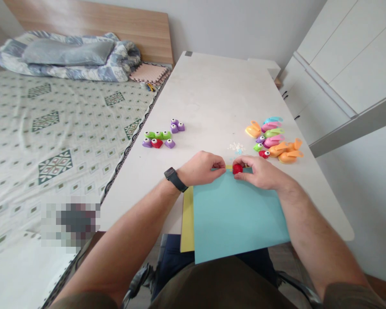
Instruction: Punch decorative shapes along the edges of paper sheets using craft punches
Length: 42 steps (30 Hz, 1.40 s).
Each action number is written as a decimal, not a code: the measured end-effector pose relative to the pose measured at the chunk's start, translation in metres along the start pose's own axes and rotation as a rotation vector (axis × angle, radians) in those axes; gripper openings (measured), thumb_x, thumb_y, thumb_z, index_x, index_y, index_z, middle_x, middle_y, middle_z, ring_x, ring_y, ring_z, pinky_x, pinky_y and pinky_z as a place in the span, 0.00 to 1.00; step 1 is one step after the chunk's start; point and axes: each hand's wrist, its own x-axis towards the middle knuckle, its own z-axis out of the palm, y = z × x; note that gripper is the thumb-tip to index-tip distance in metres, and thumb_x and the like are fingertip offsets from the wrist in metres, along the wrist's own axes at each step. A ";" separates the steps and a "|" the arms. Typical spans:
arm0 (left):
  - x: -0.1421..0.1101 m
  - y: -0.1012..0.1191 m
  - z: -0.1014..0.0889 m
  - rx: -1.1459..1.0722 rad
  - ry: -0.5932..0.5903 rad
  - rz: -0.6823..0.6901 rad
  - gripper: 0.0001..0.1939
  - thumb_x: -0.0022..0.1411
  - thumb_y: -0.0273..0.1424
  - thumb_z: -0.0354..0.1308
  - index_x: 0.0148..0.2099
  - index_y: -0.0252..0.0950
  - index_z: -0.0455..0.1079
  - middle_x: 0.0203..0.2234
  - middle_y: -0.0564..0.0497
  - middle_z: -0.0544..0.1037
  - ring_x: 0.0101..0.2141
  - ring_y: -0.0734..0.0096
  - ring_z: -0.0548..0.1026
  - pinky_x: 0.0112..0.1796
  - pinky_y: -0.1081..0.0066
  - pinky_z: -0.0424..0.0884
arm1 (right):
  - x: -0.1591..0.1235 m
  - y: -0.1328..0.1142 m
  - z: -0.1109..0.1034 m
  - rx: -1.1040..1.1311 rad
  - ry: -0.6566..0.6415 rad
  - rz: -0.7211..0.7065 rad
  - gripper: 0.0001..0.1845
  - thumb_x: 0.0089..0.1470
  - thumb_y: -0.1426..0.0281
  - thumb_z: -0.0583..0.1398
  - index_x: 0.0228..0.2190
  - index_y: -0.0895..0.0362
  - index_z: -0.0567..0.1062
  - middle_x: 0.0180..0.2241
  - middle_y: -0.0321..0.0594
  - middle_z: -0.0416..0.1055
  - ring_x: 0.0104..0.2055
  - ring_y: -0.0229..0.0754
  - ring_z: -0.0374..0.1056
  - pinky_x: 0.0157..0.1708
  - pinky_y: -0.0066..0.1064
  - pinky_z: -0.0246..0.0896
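Note:
A sheet of light blue paper (238,219) lies at the front of the white table, partly over a yellow sheet (188,221), and both overhang the front edge. My left hand (204,168) pinches the far edge of the blue paper, fingers closed. In my right hand (259,171) is a small red craft punch (237,169), held between thumb and fingers at that same far edge. Whether the paper sits inside the punch's slot I cannot tell. Just beyond the hands lie small white and blue paper cutouts (237,148).
Several small purple, green and red punches (157,139) stand at the left of the table (212,94). To the right is a cluster of larger lever punches (276,139) in orange, pink, green and blue. A bed (83,111) adjoins the table's left side; white cabinets (328,68) stand right.

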 end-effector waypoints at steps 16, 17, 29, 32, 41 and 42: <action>0.000 0.001 0.000 -0.006 0.001 -0.008 0.09 0.63 0.31 0.57 0.38 0.35 0.78 0.29 0.52 0.82 0.29 0.74 0.76 0.33 0.75 0.67 | 0.000 0.001 0.002 0.004 -0.003 0.007 0.08 0.53 0.66 0.66 0.37 0.53 0.77 0.37 0.38 0.77 0.40 0.45 0.72 0.44 0.38 0.67; -0.001 0.001 0.000 -0.008 -0.004 -0.007 0.09 0.64 0.31 0.58 0.38 0.35 0.78 0.29 0.52 0.82 0.29 0.74 0.76 0.33 0.74 0.67 | 0.000 0.001 0.002 0.000 -0.001 0.004 0.08 0.54 0.66 0.66 0.37 0.53 0.77 0.37 0.38 0.77 0.40 0.45 0.72 0.43 0.38 0.67; 0.011 0.022 0.008 0.151 0.001 -0.014 0.29 0.57 0.56 0.62 0.46 0.36 0.77 0.38 0.47 0.83 0.39 0.60 0.80 0.42 0.66 0.72 | 0.001 0.006 0.004 -0.096 0.035 -0.053 0.11 0.54 0.68 0.66 0.41 0.54 0.76 0.37 0.39 0.76 0.39 0.44 0.70 0.41 0.36 0.63; 0.016 0.025 0.016 0.185 0.009 -0.060 0.29 0.57 0.56 0.62 0.46 0.36 0.76 0.38 0.46 0.83 0.39 0.58 0.80 0.41 0.64 0.72 | 0.000 0.007 0.005 -0.101 0.048 -0.059 0.10 0.54 0.70 0.65 0.40 0.54 0.76 0.38 0.40 0.76 0.39 0.44 0.69 0.40 0.36 0.63; 0.019 0.022 0.025 0.092 -0.017 -0.121 0.29 0.54 0.56 0.65 0.47 0.37 0.75 0.38 0.47 0.82 0.38 0.58 0.80 0.38 0.66 0.71 | 0.001 0.005 0.006 -0.136 0.054 -0.073 0.11 0.54 0.69 0.65 0.41 0.54 0.76 0.39 0.41 0.76 0.41 0.46 0.70 0.41 0.37 0.62; 0.020 0.021 0.026 0.086 -0.019 -0.129 0.29 0.54 0.55 0.65 0.46 0.37 0.75 0.38 0.47 0.82 0.38 0.58 0.80 0.38 0.67 0.71 | 0.001 0.005 0.006 -0.140 0.051 -0.072 0.11 0.55 0.69 0.65 0.41 0.54 0.76 0.38 0.41 0.76 0.41 0.46 0.70 0.41 0.37 0.62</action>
